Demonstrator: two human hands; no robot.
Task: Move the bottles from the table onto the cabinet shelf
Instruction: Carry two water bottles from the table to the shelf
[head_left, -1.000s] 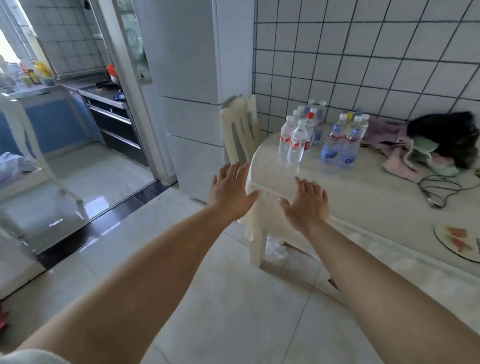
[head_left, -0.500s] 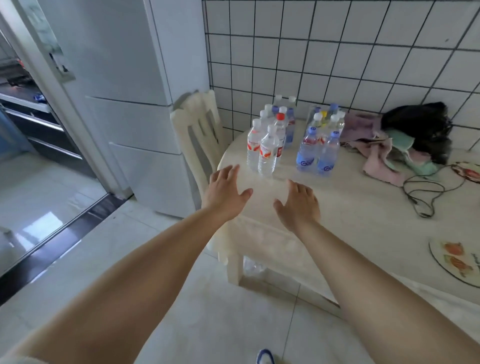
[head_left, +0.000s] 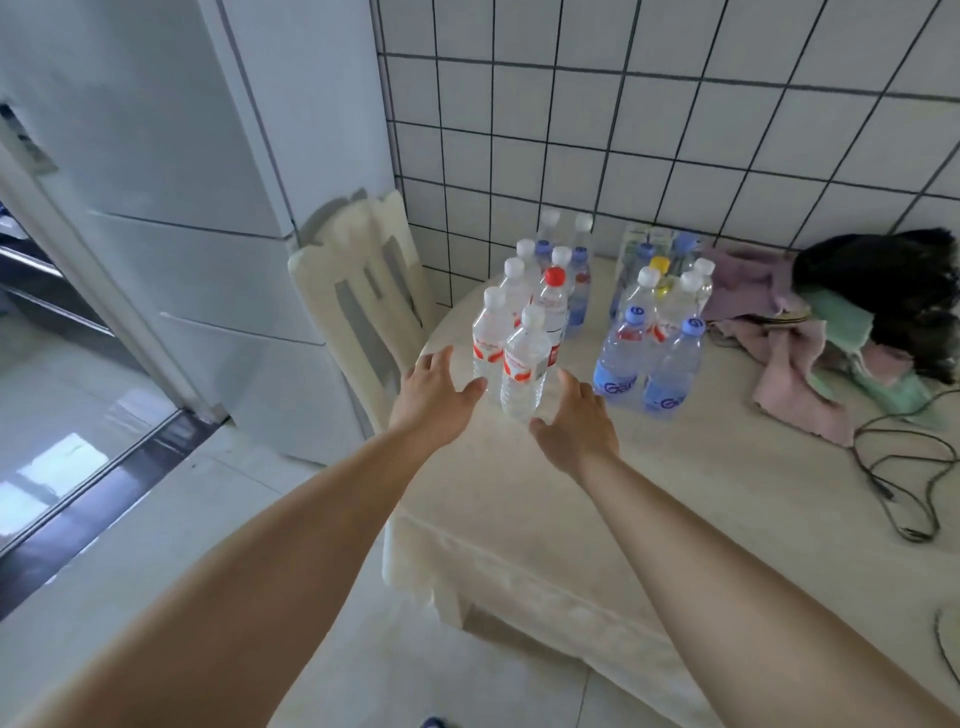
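Several clear water bottles stand upright on the cream-clothed table (head_left: 597, 514), near the tiled wall. The nearest, a red-labelled bottle (head_left: 523, 366) with a white cap, stands beside a second red-labelled bottle (head_left: 487, 335). To the right stand two blue-labelled bottles (head_left: 619, 356) (head_left: 671, 371). My left hand (head_left: 434, 387) is open just left of the nearest bottle, its thumb close to the base. My right hand (head_left: 574, 418) is open just right of it, fingers spread. Neither hand holds anything.
A cream chair (head_left: 358, 301) is pushed against the table's left side, beside a white fridge (head_left: 218, 208). Pink, green and black cloths (head_left: 841, 332) lie on the table at right, with a black cable (head_left: 904, 467) in front of them. A doorway opens at left.
Both hands have reached forward over the table edge and now flank the nearest red-labelled bottle. The view has moved closer to the table.
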